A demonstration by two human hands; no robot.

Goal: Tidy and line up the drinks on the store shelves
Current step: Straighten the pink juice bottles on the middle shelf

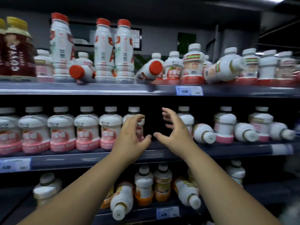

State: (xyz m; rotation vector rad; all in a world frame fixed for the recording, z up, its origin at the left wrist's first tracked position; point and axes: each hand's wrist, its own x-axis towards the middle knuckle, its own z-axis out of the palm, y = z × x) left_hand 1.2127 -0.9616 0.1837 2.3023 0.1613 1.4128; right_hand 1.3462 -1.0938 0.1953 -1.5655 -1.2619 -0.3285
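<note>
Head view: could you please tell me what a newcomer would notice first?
The left hand and right hand reach with curved fingers toward the gap in the middle shelf's row of white-capped, pink-based bottles. On the top shelf, a red-capped white plastic bottle lies toppled.

open gap on middle shelf (211,151), upright pink bottles (87,129) left, toppled bottles (203,133) blocking right
</note>
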